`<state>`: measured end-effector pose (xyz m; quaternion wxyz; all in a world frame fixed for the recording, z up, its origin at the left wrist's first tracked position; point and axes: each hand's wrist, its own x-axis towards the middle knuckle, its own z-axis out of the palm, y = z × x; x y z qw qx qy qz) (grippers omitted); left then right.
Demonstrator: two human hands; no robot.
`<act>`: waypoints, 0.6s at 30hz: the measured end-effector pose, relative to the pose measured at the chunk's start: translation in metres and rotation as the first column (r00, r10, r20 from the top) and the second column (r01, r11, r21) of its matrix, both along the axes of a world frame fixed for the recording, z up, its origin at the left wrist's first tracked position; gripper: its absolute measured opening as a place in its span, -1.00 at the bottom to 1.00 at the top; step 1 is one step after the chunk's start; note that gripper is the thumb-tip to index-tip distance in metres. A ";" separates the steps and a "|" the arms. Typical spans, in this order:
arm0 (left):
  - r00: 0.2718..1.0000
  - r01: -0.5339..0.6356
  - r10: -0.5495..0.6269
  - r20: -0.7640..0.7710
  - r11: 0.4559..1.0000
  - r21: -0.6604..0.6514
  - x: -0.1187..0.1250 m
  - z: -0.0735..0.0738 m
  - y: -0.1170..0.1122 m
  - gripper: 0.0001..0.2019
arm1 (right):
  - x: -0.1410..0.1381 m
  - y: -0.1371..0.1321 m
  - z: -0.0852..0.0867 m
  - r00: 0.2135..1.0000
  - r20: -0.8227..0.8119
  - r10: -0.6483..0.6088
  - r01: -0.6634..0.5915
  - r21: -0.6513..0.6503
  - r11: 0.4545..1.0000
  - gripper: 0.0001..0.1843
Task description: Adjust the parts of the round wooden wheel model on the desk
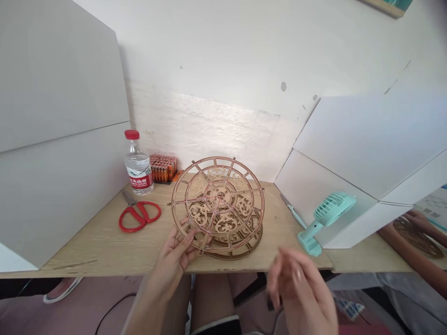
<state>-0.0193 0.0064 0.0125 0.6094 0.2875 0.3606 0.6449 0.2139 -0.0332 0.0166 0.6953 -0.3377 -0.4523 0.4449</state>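
Observation:
A round openwork wheel (218,204) of thin brown wood, with gears and spokes inside it, stands tilted on the wooden table (104,242), its near edge resting on a flat matching disc (240,249). My left hand (176,253) grips the wheel's lower left rim, thumb on top and fingers behind. My right hand (296,288) hovers below the table's front edge, to the right of the wheel. It is blurred and touches nothing, fingers loosely curled.
Red-handled scissors (139,216), a water bottle (138,163) with a red cap and a pack of orange batteries (163,168) lie at the back left. A mint hand fan (324,216) leans by the white partition (366,153) on the right. Another person's arms (415,242) rest beyond it.

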 end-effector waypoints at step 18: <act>0.999 0.007 -0.007 -0.040 1.000 -0.007 0.000 0.001 0.002 -0.38 | -0.024 0.068 -0.025 0.987 -0.088 0.132 -0.147 -0.202 0.968 -0.74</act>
